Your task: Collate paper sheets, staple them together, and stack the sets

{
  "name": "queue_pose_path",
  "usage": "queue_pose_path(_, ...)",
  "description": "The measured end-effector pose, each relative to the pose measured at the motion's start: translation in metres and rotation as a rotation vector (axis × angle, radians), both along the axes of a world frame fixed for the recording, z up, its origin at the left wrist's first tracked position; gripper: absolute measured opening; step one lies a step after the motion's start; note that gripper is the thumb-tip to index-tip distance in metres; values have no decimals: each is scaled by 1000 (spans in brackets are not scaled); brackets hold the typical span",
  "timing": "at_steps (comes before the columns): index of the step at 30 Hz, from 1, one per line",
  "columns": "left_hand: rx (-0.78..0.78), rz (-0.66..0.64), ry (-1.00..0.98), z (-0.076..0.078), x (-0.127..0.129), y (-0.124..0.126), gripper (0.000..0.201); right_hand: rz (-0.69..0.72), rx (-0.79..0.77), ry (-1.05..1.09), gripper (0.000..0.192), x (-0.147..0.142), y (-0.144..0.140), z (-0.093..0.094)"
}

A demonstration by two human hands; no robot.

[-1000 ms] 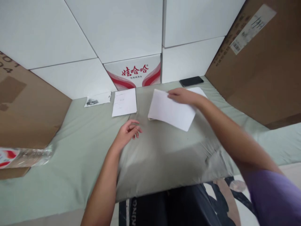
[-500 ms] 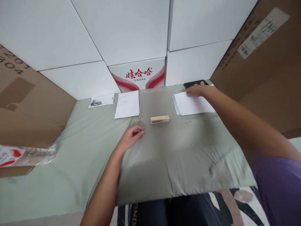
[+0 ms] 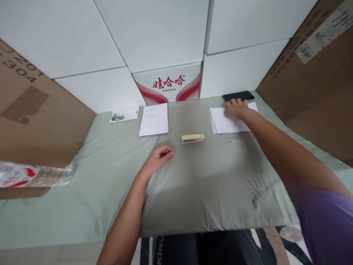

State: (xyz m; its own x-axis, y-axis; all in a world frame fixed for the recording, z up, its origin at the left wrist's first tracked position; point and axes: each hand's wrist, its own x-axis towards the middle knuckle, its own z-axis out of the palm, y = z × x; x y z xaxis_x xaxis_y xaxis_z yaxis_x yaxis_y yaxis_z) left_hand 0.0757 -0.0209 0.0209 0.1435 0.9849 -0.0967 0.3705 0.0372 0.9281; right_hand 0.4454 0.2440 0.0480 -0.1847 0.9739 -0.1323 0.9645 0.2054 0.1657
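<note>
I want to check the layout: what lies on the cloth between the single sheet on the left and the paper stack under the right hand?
In the head view, only the stapler lies between the single sheet and the paper stack.

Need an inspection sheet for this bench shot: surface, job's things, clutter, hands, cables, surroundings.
Surface: pale green cloth over the table, creased at the near right.
Job's things: stack of white sheets at the far right; beige stapler lying mid-table, apart from both hands.
Clutter: single sheet, small printed slip, black phone, plastic bottle at the left edge.
Hands: right hand flat on the stack, fingers spread; left hand resting on the cloth, loosely curled, holding nothing.
Cables: nothing seen.
Surroundings: white boxes, one red-printed box, brown cartons at both sides.
</note>
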Motion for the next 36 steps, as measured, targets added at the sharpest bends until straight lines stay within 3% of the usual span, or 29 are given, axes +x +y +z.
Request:
queue_pose_path(4, 50, 50, 31, 2, -2, 0, 24, 9, 282, 268, 50, -16, -23, 6)
queue_pose_path(7, 161, 209, 106, 8, -14, 5, 24, 209, 420, 505, 37, -57, -74, 14)
queue_pose_path(10, 276, 306, 302, 19, -37, 22, 27, 709, 329, 636, 23, -118, -162, 10)
queue_pose_path(13, 342, 152, 659, 26, -62, 55, 29, 1368, 100, 642, 21, -177, -264, -12)
queue_pose_path(15, 339, 61, 819, 24, -74, 79, 48, 1566, -4, 653, 24, -205, -320, -32)
queue_pose_path(17, 291, -8, 867, 19, -82, 99, 62, 1673, -86, 662, 21, -222, -355, -50)
queue_pose_path(21, 280, -12, 818, 8, -87, 113, 59, 1668, -110, 720, 20, -229, -366, -67)
queue_pose_path(28, 276, 41, 724, 5, -88, 104, 48, 1638, -170, 722, 22, -226, -352, -67)
queue_pose_path(31, 295, 37, 754, 8, -84, 99, 38, 1632, -176, 735, 22, -227, -354, -68)
queue_pose_path(36, 380, 127, 896, 9, -77, 92, 39, 1634, -184, 743, 22, -226, -352, -68)
